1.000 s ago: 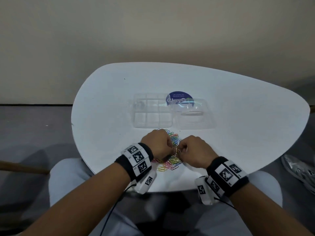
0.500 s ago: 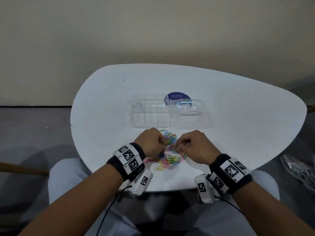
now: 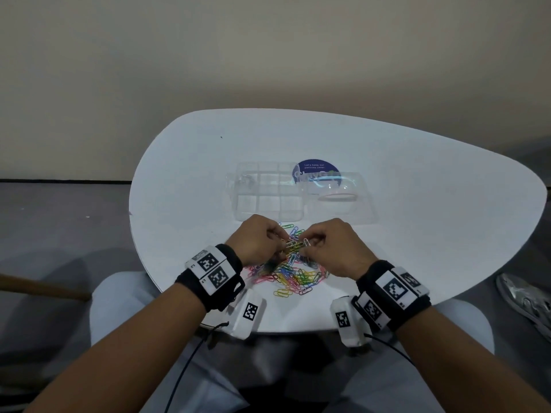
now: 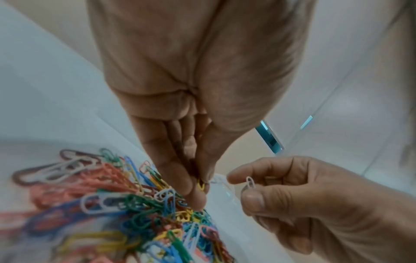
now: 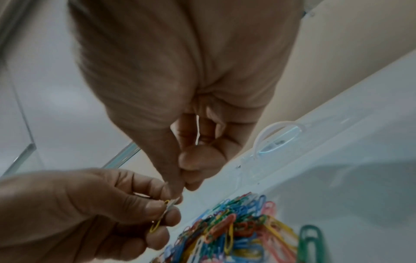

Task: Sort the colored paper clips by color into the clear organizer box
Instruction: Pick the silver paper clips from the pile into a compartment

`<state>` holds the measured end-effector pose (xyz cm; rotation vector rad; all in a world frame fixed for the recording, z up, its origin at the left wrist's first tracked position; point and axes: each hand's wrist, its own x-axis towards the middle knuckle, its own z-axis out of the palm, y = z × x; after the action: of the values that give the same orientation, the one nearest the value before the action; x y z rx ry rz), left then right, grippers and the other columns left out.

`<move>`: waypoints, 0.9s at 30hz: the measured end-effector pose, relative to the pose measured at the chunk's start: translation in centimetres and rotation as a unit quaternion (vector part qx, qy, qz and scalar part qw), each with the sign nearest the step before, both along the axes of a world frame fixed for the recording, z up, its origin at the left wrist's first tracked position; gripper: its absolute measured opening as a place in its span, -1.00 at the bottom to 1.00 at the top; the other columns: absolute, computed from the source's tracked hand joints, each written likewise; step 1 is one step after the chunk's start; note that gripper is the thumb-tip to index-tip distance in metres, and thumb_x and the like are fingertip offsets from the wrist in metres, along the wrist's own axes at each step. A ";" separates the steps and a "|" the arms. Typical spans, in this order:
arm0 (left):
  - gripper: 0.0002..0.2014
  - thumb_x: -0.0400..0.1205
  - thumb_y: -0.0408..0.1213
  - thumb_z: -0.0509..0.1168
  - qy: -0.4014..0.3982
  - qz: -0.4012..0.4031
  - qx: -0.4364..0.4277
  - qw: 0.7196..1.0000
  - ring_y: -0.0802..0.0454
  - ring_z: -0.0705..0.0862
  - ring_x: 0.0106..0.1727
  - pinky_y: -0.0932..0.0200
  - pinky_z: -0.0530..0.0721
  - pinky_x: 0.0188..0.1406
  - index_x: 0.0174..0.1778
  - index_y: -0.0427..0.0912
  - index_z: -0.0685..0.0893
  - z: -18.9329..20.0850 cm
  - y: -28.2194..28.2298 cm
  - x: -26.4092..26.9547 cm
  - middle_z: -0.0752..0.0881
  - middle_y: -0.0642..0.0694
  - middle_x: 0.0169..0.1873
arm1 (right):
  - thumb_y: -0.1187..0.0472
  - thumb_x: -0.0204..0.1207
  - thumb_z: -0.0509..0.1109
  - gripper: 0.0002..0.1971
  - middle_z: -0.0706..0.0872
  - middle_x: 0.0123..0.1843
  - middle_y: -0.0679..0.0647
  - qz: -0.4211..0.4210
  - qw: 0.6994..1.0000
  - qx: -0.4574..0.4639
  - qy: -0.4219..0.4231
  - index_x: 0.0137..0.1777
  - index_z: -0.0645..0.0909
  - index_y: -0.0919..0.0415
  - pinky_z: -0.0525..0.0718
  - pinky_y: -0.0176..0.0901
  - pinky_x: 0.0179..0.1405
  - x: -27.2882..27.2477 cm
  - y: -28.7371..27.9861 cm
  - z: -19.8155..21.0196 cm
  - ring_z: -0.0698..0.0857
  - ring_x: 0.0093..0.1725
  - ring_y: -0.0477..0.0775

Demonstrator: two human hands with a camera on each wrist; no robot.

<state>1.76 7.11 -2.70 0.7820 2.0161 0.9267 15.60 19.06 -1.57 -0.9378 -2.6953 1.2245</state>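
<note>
Paper clips [image 3: 293,274] heaped at worktop's [image 3: 185,198] near edge.
Left grip [image 3: 259,241] pinches yellow clip [image 4: 200,185]; right grip [image 3: 335,247] pinches white clip [image 4: 250,183].

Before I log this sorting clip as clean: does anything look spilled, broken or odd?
Nothing damaged. The paper clips lie in a tangled heap on the table beside the open organizer box, as expected for sorting.

You can read one line clearly: "Let's keep our pantries clean." in small pale letters on the round dark blue sticker [image 3: 316,174] on the white table [image 3: 417,204]. Larger lettering below it is blurred behind the clear organizer box [image 3: 268,192]. Your wristband tags [image 3: 214,269] carry black-and-white square codes; their tiny characters are unreadable.
</note>
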 end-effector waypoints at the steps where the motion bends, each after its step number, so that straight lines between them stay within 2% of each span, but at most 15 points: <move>1: -0.89 0.63 -0.53 0.33 -0.052 0.015 0.018 0.998 -0.05 0.84 -0.25 0.17 0.77 -0.22 0.01 -0.37 0.73 0.1 -0.1 0.0 0.80 -0.26 -0.27 | 0.31 0.39 0.59 -0.79 0.77 -0.30 0.02 -0.007 1.000 -0.014 0.009 0.01 0.80 0.11 0.65 -0.35 -0.36 -0.1 0.2 0.1 0.68 -0.38 -0.12; 4: -0.86 0.65 -0.61 0.27 -0.178 0.042 0.061 0.981 0.02 0.81 -0.34 0.26 0.78 -0.29 0.07 -0.45 0.68 0.5 -0.1 0.0 0.77 -0.36 -0.18 | 0.34 0.34 0.60 -0.84 0.75 -0.33 0.04 -0.017 0.999 -0.037 0.028 -0.17 0.73 0.09 0.72 -0.19 -0.36 -0.4 0.1 0.6 0.68 -0.41 -0.10; 6: -0.86 0.64 -0.62 0.26 -0.254 0.052 0.081 0.962 -0.01 0.80 -0.27 0.22 0.81 -0.21 -0.02 -0.41 0.71 0.6 0.0 0.1 0.78 -0.31 -0.20 | 0.33 0.31 0.62 -0.85 0.74 -0.34 0.02 -0.016 0.998 -0.036 0.044 -0.25 0.71 0.11 0.75 -0.12 -0.29 -0.7 -0.3 0.8 0.66 -0.41 -0.12; 9: -0.83 0.65 -0.60 0.26 -0.311 0.067 0.098 0.943 -0.02 0.81 -0.26 0.22 0.81 -0.20 -0.15 -0.36 0.72 0.6 0.0 -0.1 0.79 -0.26 -0.25 | 0.31 0.31 0.64 -0.84 0.75 -0.34 0.03 -0.032 0.997 -0.024 0.069 -0.24 0.71 0.12 0.72 -0.20 -0.31 -1.1 -0.6 0.8 0.65 -0.41 -0.15; 12: -0.89 0.65 -0.52 0.31 -0.287 0.070 0.093 0.951 -0.04 0.81 -0.17 0.22 0.80 -0.18 -0.13 -0.32 0.72 0.3 -0.1 -0.3 0.79 -0.28 -0.18 | 0.26 0.31 0.66 -0.81 0.76 -0.33 0.06 -0.063 0.994 -0.041 0.079 -0.16 0.70 0.12 0.67 -0.32 -0.38 -1.3 -0.3 0.8 0.68 -0.40 -0.12; 15: -0.89 0.61 -0.42 0.39 -0.145 0.059 0.068 0.985 -0.04 0.73 -0.14 0.08 0.73 -0.06 -0.22 -0.21 0.75 -0.3 -0.1 -0.7 0.79 -0.29 -0.16 | 0.23 0.30 0.69 -0.83 0.76 -0.34 0.11 -0.065 0.993 -0.048 0.086 -0.24 0.72 0.15 0.68 -0.28 -0.36 -1.4 -0.2 0.8 0.66 -0.42 -0.10; 17: -0.81 0.60 -0.41 0.34 -0.113 0.074 0.091 0.987 -0.04 0.67 -0.20 0.05 0.70 -0.16 -0.34 -0.17 0.73 -0.1 -0.1 -0.6 0.77 -0.28 -0.23 | 0.23 0.31 0.69 -0.85 0.75 -0.38 0.07 -0.056 0.993 -0.042 0.096 -0.30 0.74 0.15 0.67 -0.27 -0.35 -1.6 -0.5 1.1 0.63 -0.45 -0.14; 18: -0.77 0.61 -0.42 0.27 -0.130 0.090 0.107 0.982 -0.04 0.65 -0.25 0.11 0.66 -0.28 -0.37 -0.19 0.69 0.1 0.0 -0.5 0.74 -0.25 -0.31 | 0.24 0.32 0.67 -0.86 0.74 -0.39 0.04 -0.053 0.993 -0.039 0.102 -0.31 0.74 0.15 0.67 -0.28 -0.34 -1.8 -0.8 1.2 0.61 -0.46 -0.17; 20: -0.76 0.61 -0.40 0.15 -0.213 0.145 0.125 0.958 -0.03 0.60 -0.41 0.21 0.54 -0.50 -0.35 -0.26 0.62 0.4 0.2 -0.2 0.66 -0.20 -0.42 | 0.24 0.34 0.66 -0.88 0.75 -0.38 0.02 -0.047 0.991 -0.039 0.117 -0.30 0.75 0.13 0.68 -0.28 -0.33 -2.4 -1.3 1.6 0.61 -0.46 -0.20; 23: -0.77 0.58 -0.33 0.07 -0.372 0.183 0.142 0.899 0.01 0.49 -0.56 0.26 0.40 -0.64 -0.29 -0.28 0.59 0.5 0.6 0.2 0.57 -0.18 -0.45 | 0.21 0.35 0.66 -0.90 0.79 -0.35 0.04 -0.023 0.989 -0.051 0.133 -0.23 0.78 0.11 0.66 -0.41 -0.35 -3.2 -2.2 2.1 0.64 -0.47 -0.23; 25: -0.74 0.58 -0.29 0.04 -0.411 0.181 0.147 0.881 0.05 0.43 -0.59 0.28 0.34 -0.67 -0.27 -0.29 0.60 0.2 0.8 0.3 0.57 -0.16 -0.45 | 0.16 0.38 0.64 -0.90 0.81 -0.31 0.01 -0.014 0.988 -0.046 0.143 -0.17 0.80 0.13 0.62 -0.50 -0.34 -3.2 -2.4 2.2 0.68 -0.41 -0.22; 27: -0.75 0.61 -0.25 0.06 -0.412 0.203 0.139 0.877 0.07 0.34 -0.61 0.32 0.25 -0.70 -0.33 -0.24 0.52 -0.3 0.8 0.1 0.49 -0.13 -0.48 | 0.15 0.44 0.58 -0.94 0.80 -0.29 -0.07 -0.013 0.991 -0.009 0.136 -0.18 0.81 0.12 0.63 -0.47 -0.27 -2.8 -1.9 1.7 0.71 -0.33 -0.22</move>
<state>1.86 7.91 -3.03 0.0286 1.2987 1.5012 12.82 17.15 0.11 -0.7438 -2.4577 1.2700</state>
